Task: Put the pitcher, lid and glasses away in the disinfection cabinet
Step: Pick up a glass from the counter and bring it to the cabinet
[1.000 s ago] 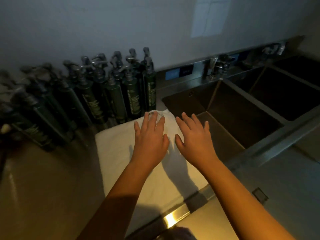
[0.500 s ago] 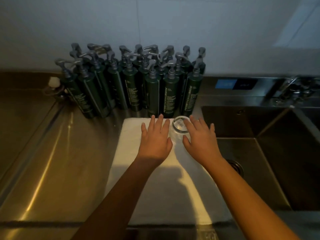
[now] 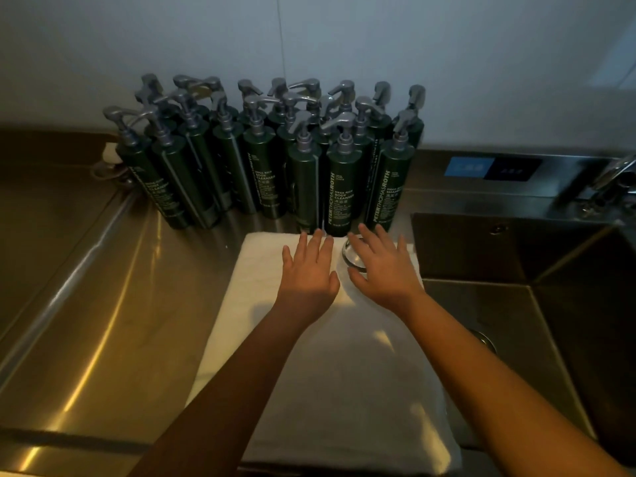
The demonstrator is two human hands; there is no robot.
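A clear drinking glass (image 3: 348,253) stands on the far end of a white folded towel (image 3: 330,380) on the steel counter. My right hand (image 3: 382,270) hovers over the glass with fingers spread, covering most of its rim; whether it touches the glass I cannot tell. My left hand (image 3: 309,270) lies flat and open on the towel just left of the glass, holding nothing. No pitcher, lid or cabinet is in view.
Several dark green pump bottles (image 3: 272,160) crowd the back of the steel counter (image 3: 103,321) against the wall, right behind the towel. A deep steel sink (image 3: 537,290) drops off to the right, with a tap (image 3: 612,180) at its back.
The view has swung left to face the bottles squarely. My right hand has slid forward over the glass; my left hand stays flat on the towel beside it.
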